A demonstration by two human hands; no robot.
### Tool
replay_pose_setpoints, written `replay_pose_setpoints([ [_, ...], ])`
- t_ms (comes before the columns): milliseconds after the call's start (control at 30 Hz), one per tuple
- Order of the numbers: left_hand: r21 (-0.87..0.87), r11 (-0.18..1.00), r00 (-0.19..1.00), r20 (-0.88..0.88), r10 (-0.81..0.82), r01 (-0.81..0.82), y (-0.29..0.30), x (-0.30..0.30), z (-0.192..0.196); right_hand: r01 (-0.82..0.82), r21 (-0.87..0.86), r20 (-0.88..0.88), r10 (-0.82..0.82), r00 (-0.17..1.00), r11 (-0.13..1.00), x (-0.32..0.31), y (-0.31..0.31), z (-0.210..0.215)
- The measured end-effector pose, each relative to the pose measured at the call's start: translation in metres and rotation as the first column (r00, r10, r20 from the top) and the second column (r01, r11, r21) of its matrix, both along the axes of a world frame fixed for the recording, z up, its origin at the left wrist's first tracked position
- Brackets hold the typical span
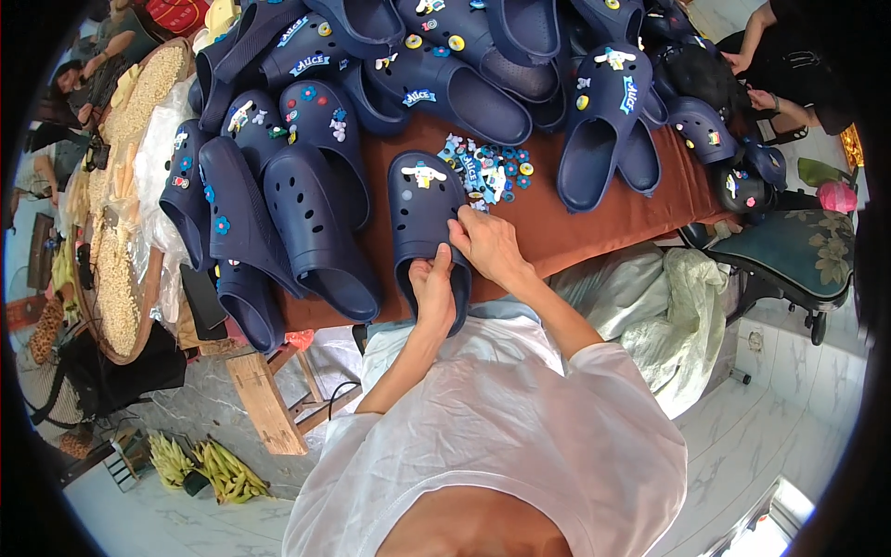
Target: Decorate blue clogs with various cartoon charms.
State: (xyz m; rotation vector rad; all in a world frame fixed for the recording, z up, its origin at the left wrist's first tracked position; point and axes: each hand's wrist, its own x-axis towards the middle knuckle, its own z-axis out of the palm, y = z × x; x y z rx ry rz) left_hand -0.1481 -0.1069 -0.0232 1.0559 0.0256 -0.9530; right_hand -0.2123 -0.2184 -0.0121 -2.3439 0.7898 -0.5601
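Observation:
A navy blue foam clog (415,232) lies before me on the brown cloth, toe pointing away. A white long-eared character charm (423,174) sits near its toe; several of its holes are bare. My left hand (432,297) grips the clog at its foot opening, some fingers hidden inside. At the clog's right side, my right hand (490,246) has its fingertips pinched together against the upper; whatever they hold is hidden. Just beyond that hand lies a loose pile of small blue, white and yellow shoe charms (471,172).
Other navy clogs crowd the left (311,218) and far side (473,97), many with charms. Brown cloth (548,200) covers the table. At right are a dark flowered chair (789,251) and another person's hand (763,99). A round tray of pale kernels (121,269) stands left.

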Motion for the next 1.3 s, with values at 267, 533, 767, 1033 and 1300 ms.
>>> replay_pose_setpoints([
  [267,-0.029,0.999,0.999,-0.024,0.039,-0.040,-0.002,0.004,0.004,0.017,0.326,0.153,-0.070,0.986,0.945,0.000,-0.012,-0.024],
  [533,-0.046,0.999,0.999,-0.049,0.018,-0.021,-0.007,0.012,0.006,0.251,0.234,0.081,-0.276,0.958,0.939,-0.012,-0.043,-0.028],
  [767,-0.081,0.992,0.948,-0.310,0.069,-0.098,-0.012,0.034,0.019,0.248,0.133,0.033,-0.255,0.967,0.960,-0.005,-0.064,-0.018],
  [1033,-0.198,0.941,0.845,-0.517,0.139,-0.276,-0.026,0.049,0.021,0.171,0.087,0.159,-0.183,0.970,0.981,0.015,-0.052,0.007],
  [1300,-0.329,0.915,0.850,-0.526,0.027,-0.232,-0.024,0.051,0.015,-0.084,0.176,0.202,0.047,0.978,0.981,0.058,-0.025,0.022],
])
